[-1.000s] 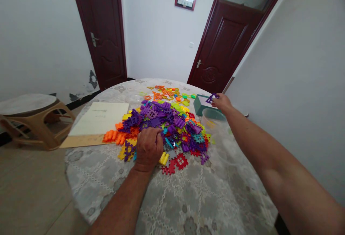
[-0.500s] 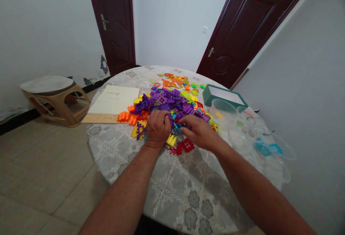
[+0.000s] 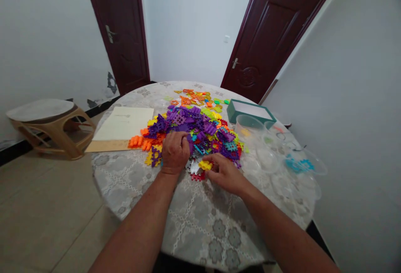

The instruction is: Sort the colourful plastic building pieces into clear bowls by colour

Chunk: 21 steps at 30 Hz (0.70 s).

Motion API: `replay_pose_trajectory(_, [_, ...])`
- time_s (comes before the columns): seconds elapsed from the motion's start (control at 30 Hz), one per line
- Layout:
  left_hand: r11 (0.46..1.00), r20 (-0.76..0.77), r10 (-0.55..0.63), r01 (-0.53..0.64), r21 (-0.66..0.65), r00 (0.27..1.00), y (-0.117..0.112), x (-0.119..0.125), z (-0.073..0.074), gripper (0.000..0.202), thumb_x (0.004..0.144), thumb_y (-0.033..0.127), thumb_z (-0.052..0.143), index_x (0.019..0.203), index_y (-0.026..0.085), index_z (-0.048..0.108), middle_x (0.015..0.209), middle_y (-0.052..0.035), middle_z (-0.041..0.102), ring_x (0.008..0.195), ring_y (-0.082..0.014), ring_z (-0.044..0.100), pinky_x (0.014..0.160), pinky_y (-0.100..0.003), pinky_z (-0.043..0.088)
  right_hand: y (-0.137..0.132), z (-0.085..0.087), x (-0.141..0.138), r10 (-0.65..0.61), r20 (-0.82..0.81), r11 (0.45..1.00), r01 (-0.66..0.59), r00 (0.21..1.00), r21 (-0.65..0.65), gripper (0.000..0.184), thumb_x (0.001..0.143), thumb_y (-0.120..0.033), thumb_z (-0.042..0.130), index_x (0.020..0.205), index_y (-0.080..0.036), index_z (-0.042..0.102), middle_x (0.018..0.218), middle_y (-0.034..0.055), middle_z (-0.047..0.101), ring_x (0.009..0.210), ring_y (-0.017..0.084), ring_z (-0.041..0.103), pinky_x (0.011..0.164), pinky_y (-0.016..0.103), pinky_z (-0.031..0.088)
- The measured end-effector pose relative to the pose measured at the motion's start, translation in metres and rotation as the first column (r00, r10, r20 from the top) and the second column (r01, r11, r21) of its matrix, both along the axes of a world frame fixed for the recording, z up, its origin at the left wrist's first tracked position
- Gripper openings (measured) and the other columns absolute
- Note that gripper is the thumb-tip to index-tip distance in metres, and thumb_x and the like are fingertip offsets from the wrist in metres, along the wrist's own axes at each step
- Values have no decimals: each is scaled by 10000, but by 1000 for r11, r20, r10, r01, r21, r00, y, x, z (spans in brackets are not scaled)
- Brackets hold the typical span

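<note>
A heap of plastic interlocking building pieces (image 3: 188, 118), mostly purple, lies in the middle of the round table. My left hand (image 3: 175, 150) rests closed at the near side of the heap; what its curled fingers hold, if anything, is hidden. Just to its right, my right hand (image 3: 224, 170) pinches a yellow building piece (image 3: 205, 165) between thumb and fingers. Below that piece, a red toothed piece (image 3: 197, 177) lies on the tablecloth, partly covered. Orange pieces (image 3: 136, 141) sit at the heap's left edge.
Cream paper sheets (image 3: 125, 122) lie at the left of the table (image 3: 200, 223). A green box (image 3: 250, 112) stands at the back right, near several clear plastic tubs (image 3: 266, 158), one with blue pieces (image 3: 299, 163). A stool (image 3: 46, 127) stands on the floor at left.
My right hand has come down toward me and taken hold of the yellow piece that lay beside my left hand. The left hand stays at the heap. The camera view has shifted slightly.
</note>
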<state>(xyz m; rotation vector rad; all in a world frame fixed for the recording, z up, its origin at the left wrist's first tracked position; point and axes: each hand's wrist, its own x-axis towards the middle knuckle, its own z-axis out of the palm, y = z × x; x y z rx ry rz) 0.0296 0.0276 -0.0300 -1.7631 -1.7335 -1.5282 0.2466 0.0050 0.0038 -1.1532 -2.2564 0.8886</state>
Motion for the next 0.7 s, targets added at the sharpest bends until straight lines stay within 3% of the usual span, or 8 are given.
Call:
replay_pose_trajectory(0.13, [1000,-40,-1,2,27,999,3,-1,-2,188,989,181,473,968,211,658,919,-90,706,916,-263,620,887,-412,483,-7,8,22,-109,-149,978,79,983,-193,255,933,-236,567,1161,-219,680,744,-33,643,661,143,615,621,246,479])
replay_pose_trajectory(0.23, [999,-61,-9,12,46,998,3,-1,-1,187,986,180,477,966,207,660,904,-88,706,907,-263,622,874,-406,482,-13,17,40,-141,-175,974,105,975,-201,267,991,-255,481,1163,-204,679,699,-34,654,624,138,634,621,245,498])
replay_pose_trajectory(0.37, [998,-75,-17,21,56,997,2,-1,1,178,980,186,487,968,208,664,899,-91,709,906,-268,623,869,-409,482,2,40,70,-198,-81,980,200,977,14,306,1016,-317,507,1226,-216,705,824,6,738,702,156,683,693,272,530])
replay_pose_trajectory(0.43, [998,-73,-18,22,54,997,2,-2,0,183,976,183,484,976,209,665,911,-94,712,916,-270,624,881,-415,483,26,55,87,-293,-32,933,293,956,210,301,999,-314,544,1226,-228,722,971,44,774,815,183,710,803,312,552])
replay_pose_trajectory(0.5, [999,-69,-14,18,52,998,2,-2,0,190,974,180,479,983,209,666,923,-96,713,927,-270,626,891,-418,485,59,66,102,-406,34,853,366,913,372,298,966,-271,584,1216,-221,737,1109,83,779,931,213,721,932,357,546])
replay_pose_trajectory(0.6, [999,-70,-12,16,50,997,3,-3,-1,188,976,181,479,983,209,665,922,-96,713,922,-270,628,887,-419,489,110,73,116,-549,125,765,436,826,474,300,945,-214,599,1202,-186,751,1197,118,771,1041,243,716,1040,389,517])
replay_pose_trajectory(0.7, [999,-67,-14,17,50,998,3,-3,-2,183,977,180,480,982,213,660,920,-92,711,920,-270,628,893,-423,490,144,70,121,-622,204,737,476,756,481,318,930,-160,593,1208,-169,746,1245,119,763,1132,257,698,1089,398,494])
